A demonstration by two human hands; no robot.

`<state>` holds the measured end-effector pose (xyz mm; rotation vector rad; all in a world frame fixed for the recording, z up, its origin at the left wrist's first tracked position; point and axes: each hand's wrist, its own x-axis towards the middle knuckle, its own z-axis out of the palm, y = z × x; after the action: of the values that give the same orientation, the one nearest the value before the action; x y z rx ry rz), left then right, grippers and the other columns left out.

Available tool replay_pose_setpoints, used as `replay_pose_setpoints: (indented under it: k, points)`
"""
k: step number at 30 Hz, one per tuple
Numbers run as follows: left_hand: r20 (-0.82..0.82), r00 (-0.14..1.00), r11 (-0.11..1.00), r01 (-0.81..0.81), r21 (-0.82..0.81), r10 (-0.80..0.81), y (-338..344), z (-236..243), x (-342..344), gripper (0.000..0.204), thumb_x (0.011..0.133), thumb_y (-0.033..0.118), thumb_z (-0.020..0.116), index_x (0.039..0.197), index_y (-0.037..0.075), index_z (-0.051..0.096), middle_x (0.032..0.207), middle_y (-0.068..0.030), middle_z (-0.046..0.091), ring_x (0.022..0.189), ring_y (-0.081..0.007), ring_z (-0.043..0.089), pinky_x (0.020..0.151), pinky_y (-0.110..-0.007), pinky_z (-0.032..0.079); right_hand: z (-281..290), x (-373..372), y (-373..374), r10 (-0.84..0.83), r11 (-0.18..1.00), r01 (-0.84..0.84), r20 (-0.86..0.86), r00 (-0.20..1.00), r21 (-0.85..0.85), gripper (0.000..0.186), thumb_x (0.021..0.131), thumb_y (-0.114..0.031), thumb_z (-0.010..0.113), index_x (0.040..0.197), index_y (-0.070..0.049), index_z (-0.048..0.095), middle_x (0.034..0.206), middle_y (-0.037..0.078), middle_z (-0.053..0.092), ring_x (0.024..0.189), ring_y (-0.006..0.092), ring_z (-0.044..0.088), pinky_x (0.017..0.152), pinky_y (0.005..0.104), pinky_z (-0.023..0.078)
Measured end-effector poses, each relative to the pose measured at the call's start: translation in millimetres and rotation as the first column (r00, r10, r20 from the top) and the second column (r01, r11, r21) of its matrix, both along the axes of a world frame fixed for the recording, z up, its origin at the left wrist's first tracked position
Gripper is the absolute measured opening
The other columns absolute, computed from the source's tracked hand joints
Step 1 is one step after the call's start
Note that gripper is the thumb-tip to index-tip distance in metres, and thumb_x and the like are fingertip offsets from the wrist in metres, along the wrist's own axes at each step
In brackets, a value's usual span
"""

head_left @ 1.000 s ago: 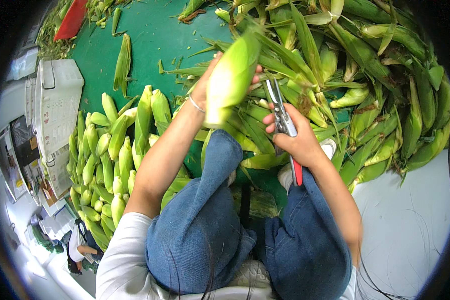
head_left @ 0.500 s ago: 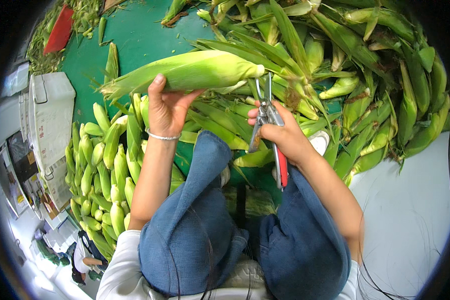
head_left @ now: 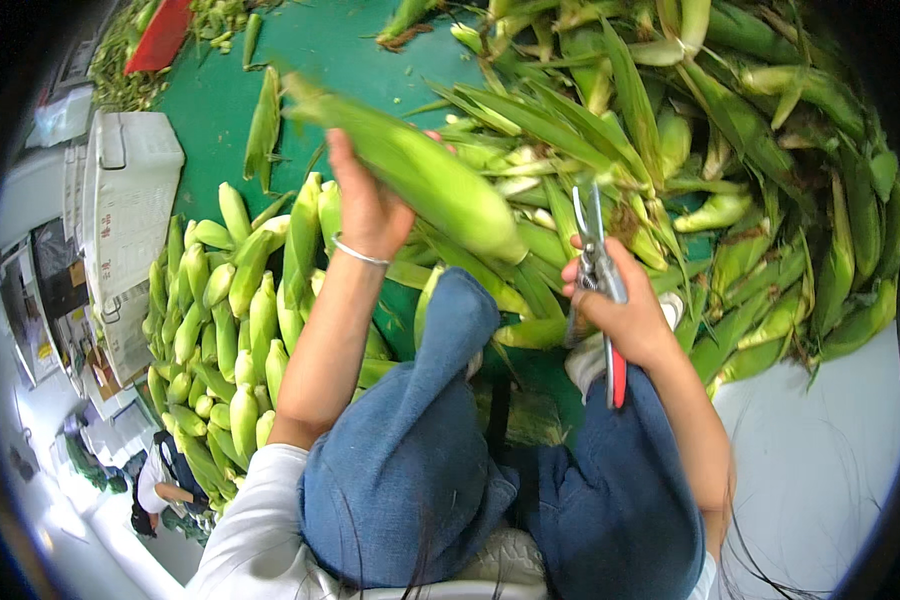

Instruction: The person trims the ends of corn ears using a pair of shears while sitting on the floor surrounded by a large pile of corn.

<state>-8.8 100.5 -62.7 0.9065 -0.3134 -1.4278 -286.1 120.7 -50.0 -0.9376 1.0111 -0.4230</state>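
Over a corn heap [head_left: 760,110] edging open green floor [head_left: 330,55], left fingers [head_left: 344,165] clasp an ear [head_left: 435,185], right fingers [head_left: 570,271] grip shears [head_left: 602,275].

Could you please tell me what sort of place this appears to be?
It looks like a produce-handling workroom, judging by the stacked corn ears at left, the loose leafy heap at right and the white container.

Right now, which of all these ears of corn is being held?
The green ear slanting across the left hand: it alone is lifted, while ears in the left heap and the leafy right pile lie unheld.
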Motion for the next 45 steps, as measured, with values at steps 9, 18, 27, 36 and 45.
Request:
replay_pose_setpoints:
  k: [9,18,27,36,45]
  points:
    - [0.931,-0.045,0.87,0.34,0.356,-0.363,4,21,-26,0.056,0.079,0.049,0.06,0.097,-0.004,0.057,0.079,-0.0187,0.062,0.074,-0.0272,0.061,0.068,-0.036,0.047,29,26,-27,0.093,0.675,-0.373,-0.428,0.899,-0.637,0.056,0.065,-0.01,0.059,0.115,0.009,0.042,0.105,0.027,0.05,0.1,0.0429,0.049,0.09,0.0436,0.039]
    - [0.896,-0.066,0.703,0.596,0.388,-0.439,-6,16,-18,0.053,0.08,0.047,0.06,0.093,-0.004,0.057,0.093,-0.0197,0.057,0.086,-0.0264,0.058,0.073,-0.035,0.043,20,13,-13,-0.055,0.846,-0.101,-0.275,0.96,-0.523,0.032,0.074,-0.006,0.055,0.105,0.0,0.047,0.064,0.015,0.056,0.058,0.0353,0.057,0.055,0.0417,0.045]
    - [0.304,0.414,0.5,0.81,0.308,-0.858,1,2,-15,0.057,0.086,0.045,0.047,0.114,-0.004,0.055,0.1,-0.0105,0.062,0.093,-0.0163,0.057,0.086,-0.027,0.043,23,22,-9,0.105,0.718,-0.239,-0.238,0.966,-0.653,0.044,0.068,-0.005,0.059,0.109,0.002,0.047,0.082,0.018,0.056,0.072,0.0344,0.057,0.066,0.0388,0.047]
    - [0.192,0.671,0.652,0.545,0.526,-0.716,-1,-5,37,0.069,0.083,0.062,0.046,0.118,0.003,0.049,0.1,-0.0106,0.061,0.087,-0.0205,0.061,0.077,-0.036,0.052,20,4,-4,-0.123,0.974,0.109,-0.054,0.991,-0.2,0.045,0.074,-0.002,0.056,0.117,-0.003,0.044,0.091,0.002,0.052,0.076,0.0089,0.049,0.069,0.0228,0.043]
    - [-0.055,0.851,0.824,0.52,0.223,-0.522,-20,-10,-50,0.035,0.092,0.03,0.045,0.111,0.002,0.053,0.094,-0.0116,0.062,0.081,-0.0183,0.062,0.077,-0.031,0.051,8,30,-8,-0.02,0.797,-0.215,-0.381,0.924,-0.564,0.058,0.066,-0.011,0.058,0.118,0.007,0.04,0.104,0.026,0.051,0.101,0.0408,0.049,0.091,0.0428,0.04]
